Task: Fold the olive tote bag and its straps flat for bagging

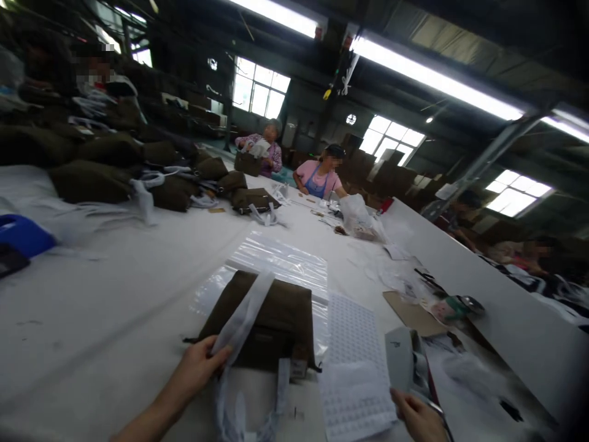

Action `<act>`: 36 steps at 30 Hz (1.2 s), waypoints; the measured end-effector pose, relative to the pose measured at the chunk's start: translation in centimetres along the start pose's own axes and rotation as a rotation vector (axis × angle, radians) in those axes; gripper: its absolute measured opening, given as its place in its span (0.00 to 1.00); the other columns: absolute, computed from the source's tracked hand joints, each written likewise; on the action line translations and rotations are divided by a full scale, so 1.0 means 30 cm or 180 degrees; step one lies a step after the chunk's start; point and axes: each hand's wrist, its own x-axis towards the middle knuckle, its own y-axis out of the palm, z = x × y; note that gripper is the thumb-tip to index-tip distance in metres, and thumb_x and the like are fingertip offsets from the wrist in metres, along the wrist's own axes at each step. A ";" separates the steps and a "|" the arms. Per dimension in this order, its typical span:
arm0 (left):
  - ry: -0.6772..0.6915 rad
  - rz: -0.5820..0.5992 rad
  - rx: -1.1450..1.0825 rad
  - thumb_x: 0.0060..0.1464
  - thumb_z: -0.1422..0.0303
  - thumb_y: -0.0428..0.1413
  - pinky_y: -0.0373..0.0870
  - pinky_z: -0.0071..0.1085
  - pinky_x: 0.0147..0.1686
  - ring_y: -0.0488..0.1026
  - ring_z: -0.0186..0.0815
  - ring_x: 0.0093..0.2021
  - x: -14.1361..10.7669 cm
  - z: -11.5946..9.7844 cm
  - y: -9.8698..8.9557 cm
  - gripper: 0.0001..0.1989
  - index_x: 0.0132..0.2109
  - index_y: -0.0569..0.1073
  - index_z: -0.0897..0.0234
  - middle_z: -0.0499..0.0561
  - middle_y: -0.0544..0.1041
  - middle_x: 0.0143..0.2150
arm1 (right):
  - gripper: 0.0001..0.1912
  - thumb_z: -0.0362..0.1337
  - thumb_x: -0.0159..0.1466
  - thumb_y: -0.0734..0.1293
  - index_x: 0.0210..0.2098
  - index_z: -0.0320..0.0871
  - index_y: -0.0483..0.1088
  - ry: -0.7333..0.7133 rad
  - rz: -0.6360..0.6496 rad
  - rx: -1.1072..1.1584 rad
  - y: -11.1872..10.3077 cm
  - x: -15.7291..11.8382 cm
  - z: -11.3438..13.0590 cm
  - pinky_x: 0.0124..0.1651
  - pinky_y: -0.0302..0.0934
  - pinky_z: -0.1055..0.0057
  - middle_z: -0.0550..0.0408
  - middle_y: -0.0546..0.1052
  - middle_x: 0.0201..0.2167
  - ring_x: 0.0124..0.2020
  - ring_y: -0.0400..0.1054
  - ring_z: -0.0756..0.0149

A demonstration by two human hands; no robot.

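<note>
A dark brown bag (288, 307) lies on a clear plastic bag (289, 255) on the white table in front of me. My left hand (205, 362) pinches its strap, which is wrapped in white material (248, 313). The other wrapped strap end (251, 417) loops toward me, and a small tag (299, 363) hangs by the bag's lower edge. At lower right, my right hand (418, 417) is closed, its fingertips at the edge of white sheets with a printed grid (356, 368). What it grips is unclear. Just beyond it stands a grey-white object with metal parts (401, 359).
Many brown bags (96, 175) are piled at far left, near a blue object (23, 236). Two people (319, 175) work at the table's far end. Cardboard (411, 313), a jar (460, 307) and loose plastic line the right side, beneath a white partition (464, 270).
</note>
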 end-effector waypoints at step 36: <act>-0.0523 0.0654 -0.1580 0.33 0.56 0.67 0.58 0.25 0.24 0.59 0.26 0.21 -0.055 -0.058 -0.005 0.23 0.34 0.74 0.69 0.45 0.69 0.23 | 0.08 0.36 0.49 0.68 0.28 0.38 0.73 -0.1174 0.2665 0.1901 0.667 -0.320 0.825 0.21 0.45 0.77 0.64 0.63 0.16 0.18 0.51 0.77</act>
